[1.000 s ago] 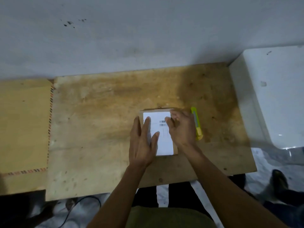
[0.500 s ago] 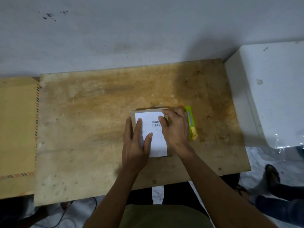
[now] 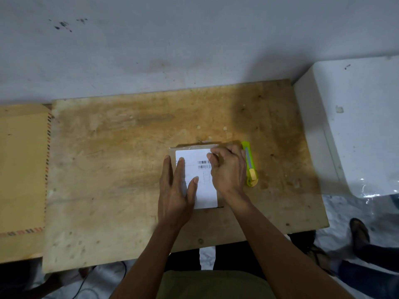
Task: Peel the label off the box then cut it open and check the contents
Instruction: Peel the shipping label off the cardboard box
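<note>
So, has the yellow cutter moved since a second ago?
No. The yellow cutter lies just right of the box as before, at the same spot on the wooden board; only the camera shifted.

The table was bare, stained plywood, matt and rough-looking. The box was dull brown cardboard, its label smooth white paper. The cutter beside it was bright green plastic. The wall looked matt and scuffed.

Stained plywood desk against a grey wall; white appliance at right, tan striped-edge board at left.
</note>
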Demonstrator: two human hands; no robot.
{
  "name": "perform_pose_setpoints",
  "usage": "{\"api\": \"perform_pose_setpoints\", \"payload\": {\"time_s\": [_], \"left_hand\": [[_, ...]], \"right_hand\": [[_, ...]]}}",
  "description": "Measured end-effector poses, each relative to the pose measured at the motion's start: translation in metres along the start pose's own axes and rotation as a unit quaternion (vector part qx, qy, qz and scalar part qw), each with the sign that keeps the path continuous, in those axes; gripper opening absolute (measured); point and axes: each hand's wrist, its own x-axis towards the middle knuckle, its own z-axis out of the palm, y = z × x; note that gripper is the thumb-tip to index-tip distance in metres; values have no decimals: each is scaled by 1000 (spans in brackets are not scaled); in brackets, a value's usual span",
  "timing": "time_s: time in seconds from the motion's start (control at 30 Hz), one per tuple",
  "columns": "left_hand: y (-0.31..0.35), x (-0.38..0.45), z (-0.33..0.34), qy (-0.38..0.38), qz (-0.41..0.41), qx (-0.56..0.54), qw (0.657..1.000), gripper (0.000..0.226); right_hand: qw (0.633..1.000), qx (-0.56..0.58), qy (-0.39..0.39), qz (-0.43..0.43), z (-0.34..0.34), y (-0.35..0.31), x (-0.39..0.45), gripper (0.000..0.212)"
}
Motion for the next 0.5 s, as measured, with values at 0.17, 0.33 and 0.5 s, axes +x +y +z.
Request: {"api": "perform_pose_setpoints", "payload": {"time_s": [0.17, 0.33, 0.5], "left_hand": [[-1, 0, 0, 6, 11, 2, 1000, 63], [-3, 0, 3, 17, 20, 0, 1000, 63], [-6, 0, 6, 31, 39, 3, 999, 62]], "right_hand": [[1000, -1, 6, -3, 1, 2, -3, 9], [1000, -17, 9, -13, 3, 2, -4, 12], [998, -45, -14, -46, 1, 5, -2, 6]]}}
